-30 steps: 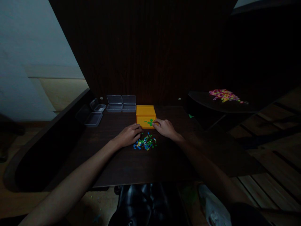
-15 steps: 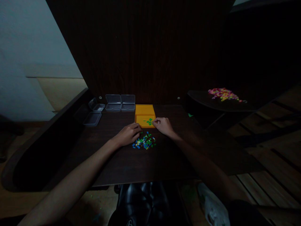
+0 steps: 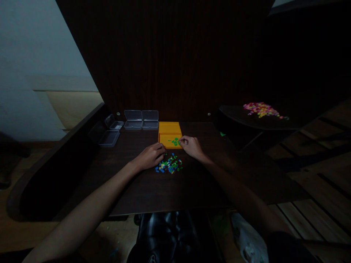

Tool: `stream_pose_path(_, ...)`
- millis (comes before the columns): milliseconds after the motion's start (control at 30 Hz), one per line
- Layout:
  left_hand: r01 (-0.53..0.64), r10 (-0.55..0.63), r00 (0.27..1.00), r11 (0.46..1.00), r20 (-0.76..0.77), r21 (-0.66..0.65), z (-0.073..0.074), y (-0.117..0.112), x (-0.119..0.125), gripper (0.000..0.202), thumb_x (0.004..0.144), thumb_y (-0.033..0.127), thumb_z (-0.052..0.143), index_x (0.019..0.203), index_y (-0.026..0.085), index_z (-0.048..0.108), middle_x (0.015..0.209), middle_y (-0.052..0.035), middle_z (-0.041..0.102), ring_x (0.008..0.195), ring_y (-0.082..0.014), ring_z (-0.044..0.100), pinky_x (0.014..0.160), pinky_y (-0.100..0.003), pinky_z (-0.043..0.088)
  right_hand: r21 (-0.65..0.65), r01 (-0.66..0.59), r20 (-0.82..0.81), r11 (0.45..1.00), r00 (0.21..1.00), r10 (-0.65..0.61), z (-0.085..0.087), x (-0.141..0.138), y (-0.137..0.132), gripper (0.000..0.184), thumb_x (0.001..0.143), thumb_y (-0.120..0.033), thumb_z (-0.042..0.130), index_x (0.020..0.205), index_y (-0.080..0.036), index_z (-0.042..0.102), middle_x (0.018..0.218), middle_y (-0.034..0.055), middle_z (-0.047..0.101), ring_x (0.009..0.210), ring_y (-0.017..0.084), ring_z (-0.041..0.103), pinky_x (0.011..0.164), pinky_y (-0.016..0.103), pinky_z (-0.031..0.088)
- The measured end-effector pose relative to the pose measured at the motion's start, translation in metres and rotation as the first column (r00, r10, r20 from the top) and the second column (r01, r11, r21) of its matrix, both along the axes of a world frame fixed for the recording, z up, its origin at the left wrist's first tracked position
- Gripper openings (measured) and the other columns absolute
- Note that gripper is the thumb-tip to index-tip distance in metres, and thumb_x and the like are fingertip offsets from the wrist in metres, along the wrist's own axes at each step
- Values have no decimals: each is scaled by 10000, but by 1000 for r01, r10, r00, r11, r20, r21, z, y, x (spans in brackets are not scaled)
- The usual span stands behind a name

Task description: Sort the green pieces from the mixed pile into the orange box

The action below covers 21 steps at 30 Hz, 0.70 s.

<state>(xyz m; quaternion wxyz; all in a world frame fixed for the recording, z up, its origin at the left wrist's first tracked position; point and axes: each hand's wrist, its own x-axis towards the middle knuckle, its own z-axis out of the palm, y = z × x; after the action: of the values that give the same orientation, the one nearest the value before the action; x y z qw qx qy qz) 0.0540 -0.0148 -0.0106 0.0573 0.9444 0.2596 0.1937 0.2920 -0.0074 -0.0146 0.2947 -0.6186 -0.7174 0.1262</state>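
An open yellow plastic box (image 3: 170,128) lies on the dark desk, its lid folded back. Several small green pieces (image 3: 176,141) are in its front half. My right hand (image 3: 192,147) is at the box's right side, thumb and finger pinched by the green pieces; whatever is between the fingertips is too small to tell. My left hand (image 3: 151,156) rests at the box's front left corner with curled fingers, and what they may hold is hidden. Just in front of the box, beside my left hand, spreads a pile of tiny blue, green, white and dark bricks (image 3: 170,165).
Clear plastic cases with raised lids (image 3: 133,125) stand left of the yellow box, and another clear case (image 3: 109,138) lies farther left. On a side shelf at right is a heap of pink and yellow pieces (image 3: 261,109). A dark panel (image 3: 170,65) closes the back.
The view has shifted very slightly. Both hands stay in nearly the same places, and the right fingertips remain pinched at the box's right side. The pile looks the same.
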Motion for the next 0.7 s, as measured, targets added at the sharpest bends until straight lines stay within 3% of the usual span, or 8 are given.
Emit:
stream_pose_path(300, -1, 1, 1000, 1000, -4, 0, 2, -2, 0, 216, 936, 153, 440, 986, 148, 650, 966, -77, 607, 917, -191, 580, 835, -299, 483, 133, 71, -238, 989, 971, -37, -1, 10, 0, 219, 802, -246, 551, 848, -140, 737, 519, -31, 502, 505, 107, 440, 523, 217, 328)
stream_pose_path(400, -6, 6, 1000, 1000, 0, -7, 2, -2, 0, 216, 938, 156, 438, 979, 158, 650, 965, -74, 608, 915, -186, 581, 832, -291, 483, 194, 109, -303, 975, 952, -46, 0, 16, 0, 252, 810, -262, 521, 845, -146, 742, 531, -21, 521, 517, 114, 450, 523, 220, 341)
stream_pose_path(567, -8, 8, 1000, 1000, 1, -11, 2, -3, 1, 216, 935, 159, 437, 985, 160, 647, 968, -73, 610, 918, -185, 583, 836, -288, 480, 177, 50, -278, 983, 961, 1, -3, 15, -4, 321, 827, -246, 454, 878, -149, 756, 681, 29, 676, 565, 138, 540, 569, 237, 409)
stream_pose_path(700, -10, 10, 1000, 1000, 1, -1, 1, -3, 2, 218, 930, 152, 437, 994, 158, 645, 960, -71, 612, 908, -184, 582, 829, -289, 478, 140, -109, -180, 984, 975, 133, -8, 6, -9, 361, 841, -218, 418, 918, -180, 769, 954, 60, 744, 854, 185, 671, 806, 263, 484)
